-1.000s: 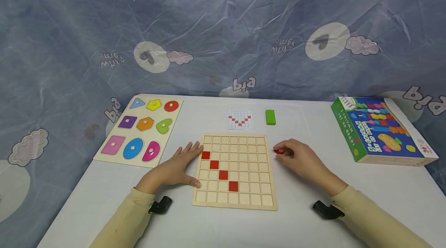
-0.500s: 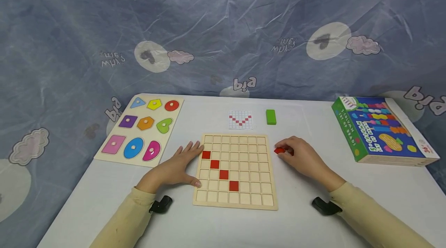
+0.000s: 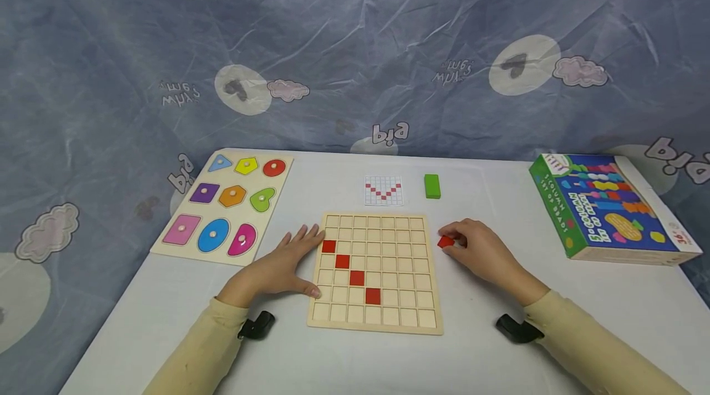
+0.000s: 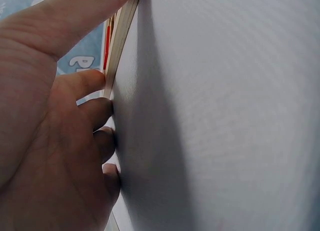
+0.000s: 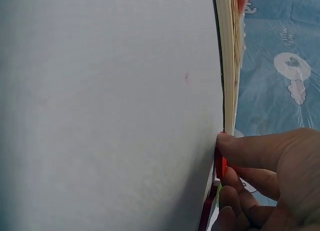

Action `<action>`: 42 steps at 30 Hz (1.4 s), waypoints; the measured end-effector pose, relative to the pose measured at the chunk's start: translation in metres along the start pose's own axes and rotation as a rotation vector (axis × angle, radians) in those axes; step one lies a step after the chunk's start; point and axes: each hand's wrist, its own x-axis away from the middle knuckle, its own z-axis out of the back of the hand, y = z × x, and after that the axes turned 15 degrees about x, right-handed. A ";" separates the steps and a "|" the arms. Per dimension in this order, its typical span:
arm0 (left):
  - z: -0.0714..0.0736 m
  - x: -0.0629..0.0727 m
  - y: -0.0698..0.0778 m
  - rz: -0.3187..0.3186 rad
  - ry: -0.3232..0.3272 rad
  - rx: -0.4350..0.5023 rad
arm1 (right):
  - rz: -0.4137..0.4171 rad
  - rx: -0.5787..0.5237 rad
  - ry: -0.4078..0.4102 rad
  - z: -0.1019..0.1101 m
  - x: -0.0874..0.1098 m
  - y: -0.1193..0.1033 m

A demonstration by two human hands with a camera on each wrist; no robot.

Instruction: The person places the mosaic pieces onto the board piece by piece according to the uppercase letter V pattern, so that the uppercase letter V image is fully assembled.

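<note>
A wooden grid board (image 3: 377, 327) lies flat, with several red square tiles (image 3: 357, 278) in its cells, stepping diagonally down to the right. My left hand (image 3: 274, 272) rests at the board's left edge, fingers spread, the thumb tip on the frame near the lower left. Just right of the board, my right hand (image 3: 479, 250) pinches a red tile (image 3: 445, 241) between thumb and fingertips. In the right wrist view this tile (image 5: 220, 161) stands on edge in the pinch, and a dark red piece (image 5: 207, 211) shows below it.
Behind the board lie a small pattern card (image 3: 383, 190) with red squares in a V and a green block (image 3: 432, 187). A shape puzzle board (image 3: 266, 247) lies at the left, a bead-set box (image 3: 616, 210) at the right. A printed cloth (image 3: 355, 62) hangs behind the table.
The red tile in my right hand has turned between the fingertips and shows more of its face. My left hand and the board have stayed in place.
</note>
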 end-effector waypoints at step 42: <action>0.000 0.000 0.001 0.008 0.001 -0.002 | 0.019 -0.053 0.057 -0.003 0.009 -0.001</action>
